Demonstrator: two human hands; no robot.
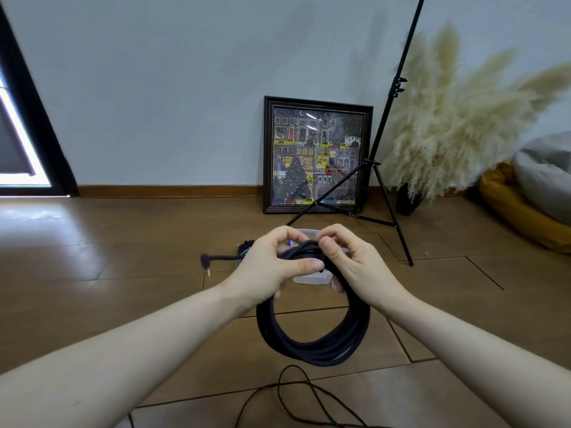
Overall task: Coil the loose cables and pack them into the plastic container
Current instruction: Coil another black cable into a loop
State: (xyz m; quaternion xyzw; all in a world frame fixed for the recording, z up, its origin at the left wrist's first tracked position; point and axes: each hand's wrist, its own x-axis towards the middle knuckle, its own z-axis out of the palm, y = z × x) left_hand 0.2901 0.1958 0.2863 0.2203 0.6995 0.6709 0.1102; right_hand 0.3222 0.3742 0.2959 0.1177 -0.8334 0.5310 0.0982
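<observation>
Coiled thick black cable (pixel 312 332), pinched at top by left hand (pixel 265 267) and right hand (pixel 355 264), tail-wrapping stage; clear plastic container (pixel 312 278) just beyond grip, packing judged next.

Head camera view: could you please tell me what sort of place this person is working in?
Probably a room in a home, perhaps used for filming. A framed picture leans on the wall above a wooden floor, with pampas grass in a vase, cushions and a light stand.
</observation>
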